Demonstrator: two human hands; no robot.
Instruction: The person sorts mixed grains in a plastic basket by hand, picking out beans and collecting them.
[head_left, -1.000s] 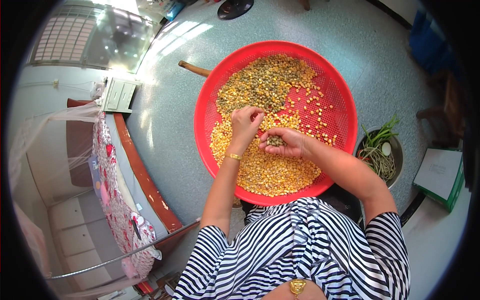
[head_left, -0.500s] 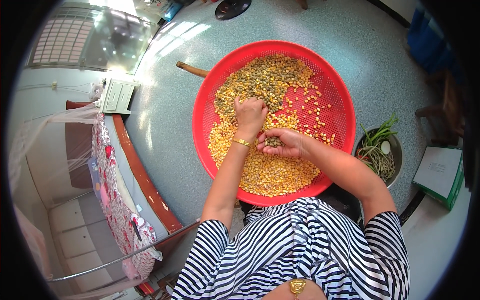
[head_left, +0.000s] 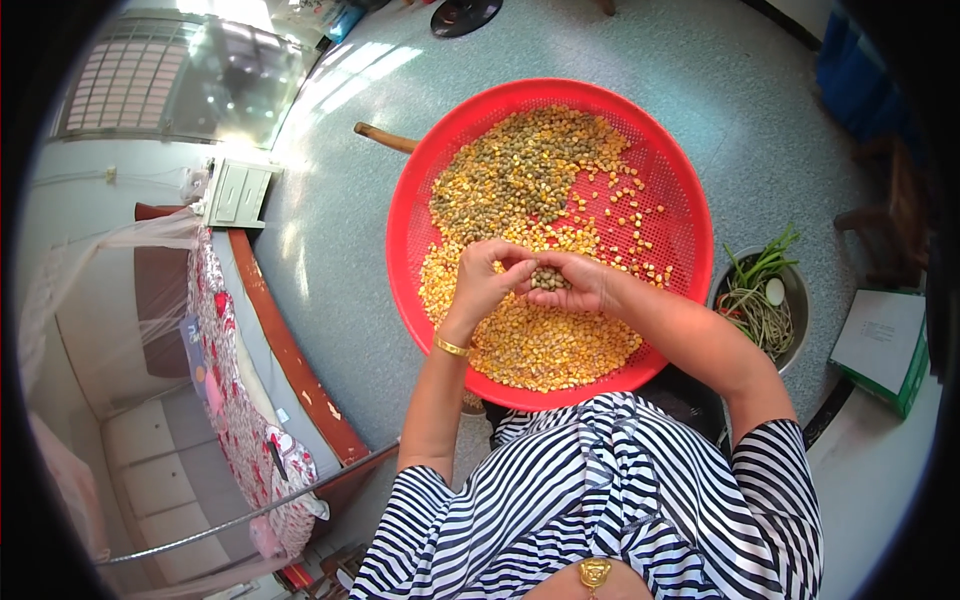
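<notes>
A wide red perforated basket [head_left: 402,200] holds yellow corn kernels [head_left: 560,350] in its near part. Toward its far left, greenish-brown round seeds [head_left: 490,170] lie mixed with the corn. My right hand [head_left: 588,284] is cupped palm up over the corn, with a small heap of the greenish-brown seeds in it. My left hand [head_left: 488,277], wearing a gold bracelet, meets the right fingers at the edge of that heap. Its thumb and forefinger are pinched together; whatever is between them is too small to make out.
Right of the basket stands a metal basin [head_left: 798,325] of green vegetables. A white and green box [head_left: 878,345] sits beyond it. A wooden stick [head_left: 385,137] pokes out at the basket's far left. A bed [head_left: 270,330] with netting is at the left.
My left hand has come back from the seed pile, nearer to me, and now meets the right hand's fingertips. The right hand stays cupped around the seeds, nearly in place.
</notes>
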